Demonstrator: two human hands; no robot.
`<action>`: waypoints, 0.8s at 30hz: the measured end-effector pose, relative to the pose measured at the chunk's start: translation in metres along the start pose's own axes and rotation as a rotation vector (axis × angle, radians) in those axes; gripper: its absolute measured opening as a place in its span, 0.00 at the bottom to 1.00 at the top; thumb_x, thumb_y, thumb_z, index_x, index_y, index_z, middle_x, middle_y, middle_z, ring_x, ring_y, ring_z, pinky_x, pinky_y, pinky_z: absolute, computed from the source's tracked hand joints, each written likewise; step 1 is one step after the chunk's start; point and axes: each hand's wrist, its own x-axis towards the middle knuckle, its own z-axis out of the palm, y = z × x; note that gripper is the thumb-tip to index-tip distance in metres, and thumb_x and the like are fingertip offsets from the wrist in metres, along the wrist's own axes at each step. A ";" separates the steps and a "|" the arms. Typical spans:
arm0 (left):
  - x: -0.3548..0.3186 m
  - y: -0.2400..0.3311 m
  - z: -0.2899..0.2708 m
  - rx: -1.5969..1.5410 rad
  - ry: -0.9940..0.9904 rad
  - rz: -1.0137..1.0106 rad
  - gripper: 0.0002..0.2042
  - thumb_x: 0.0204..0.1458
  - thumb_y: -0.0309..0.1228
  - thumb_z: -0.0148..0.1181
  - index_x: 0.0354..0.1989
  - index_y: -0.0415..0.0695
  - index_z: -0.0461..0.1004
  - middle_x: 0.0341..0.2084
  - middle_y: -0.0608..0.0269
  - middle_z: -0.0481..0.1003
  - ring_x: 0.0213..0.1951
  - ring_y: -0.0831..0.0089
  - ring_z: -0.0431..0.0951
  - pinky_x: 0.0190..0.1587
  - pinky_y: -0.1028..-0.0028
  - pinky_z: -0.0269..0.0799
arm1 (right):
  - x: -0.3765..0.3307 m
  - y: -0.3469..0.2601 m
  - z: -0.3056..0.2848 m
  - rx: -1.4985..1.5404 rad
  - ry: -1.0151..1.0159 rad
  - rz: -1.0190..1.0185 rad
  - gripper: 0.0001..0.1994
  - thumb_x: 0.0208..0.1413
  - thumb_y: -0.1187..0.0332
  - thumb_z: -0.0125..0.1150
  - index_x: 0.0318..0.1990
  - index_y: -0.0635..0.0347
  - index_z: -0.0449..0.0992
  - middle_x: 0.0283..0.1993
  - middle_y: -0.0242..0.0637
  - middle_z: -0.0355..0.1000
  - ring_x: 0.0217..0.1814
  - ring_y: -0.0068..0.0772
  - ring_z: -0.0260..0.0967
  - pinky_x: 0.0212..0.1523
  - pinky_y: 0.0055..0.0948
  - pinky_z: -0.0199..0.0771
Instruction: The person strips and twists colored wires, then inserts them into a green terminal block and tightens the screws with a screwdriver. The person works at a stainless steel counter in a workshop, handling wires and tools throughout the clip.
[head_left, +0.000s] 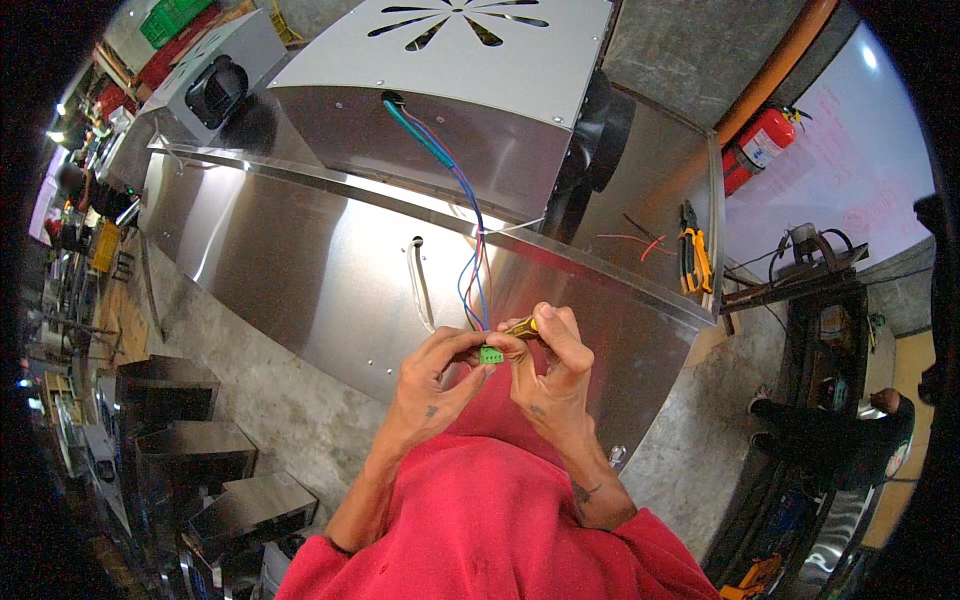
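Note:
In front of my red shirt, my left hand (432, 385) pinches a small green terminal block connector (490, 355) between thumb and fingers. My right hand (555, 375) is closed around a short yellow and black screwdriver (521, 328), and its fingertips meet the connector's right side. The screwdriver's tip is hidden by my fingers. Thin blue and reddish wires (478, 230) run down to the connector from a teal sleeve (417, 132). That sleeve comes out of a hole in the large metal housing (420, 150) ahead of me.
A long sheet-metal panel (300, 270) lies beneath the wires, with a white cable (416, 280) leaving a hole in it. Orange-handled pliers (692, 250) rest at its far right. Beyond stands a red fire extinguisher (760, 148). Metal boxes (195, 455) stand at left; another person (850, 430) is at right.

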 end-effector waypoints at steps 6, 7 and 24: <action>-0.001 -0.004 0.000 0.017 -0.018 0.040 0.17 0.56 0.19 0.71 0.55 0.35 0.81 0.43 0.53 0.81 0.41 0.68 0.84 0.46 0.70 0.80 | -0.006 -0.005 0.002 -0.015 0.018 0.083 0.29 0.59 0.85 0.68 0.68 0.61 0.69 0.41 0.47 0.71 0.37 0.43 0.75 0.38 0.38 0.81; -0.002 -0.004 -0.001 0.026 -0.022 0.043 0.18 0.56 0.19 0.71 0.55 0.35 0.81 0.43 0.53 0.81 0.41 0.68 0.84 0.47 0.70 0.80 | -0.004 -0.006 0.000 -0.049 -0.026 0.080 0.29 0.60 0.84 0.67 0.68 0.62 0.68 0.41 0.46 0.71 0.38 0.42 0.76 0.40 0.38 0.81; 0.001 -0.008 0.008 -0.240 0.229 -0.230 0.14 0.64 0.22 0.66 0.56 0.38 0.74 0.41 0.61 0.80 0.44 0.75 0.80 0.50 0.74 0.77 | -0.041 0.004 0.001 0.374 -0.207 0.799 0.39 0.70 0.70 0.64 0.81 0.55 0.47 0.46 0.35 0.73 0.49 0.27 0.70 0.56 0.30 0.74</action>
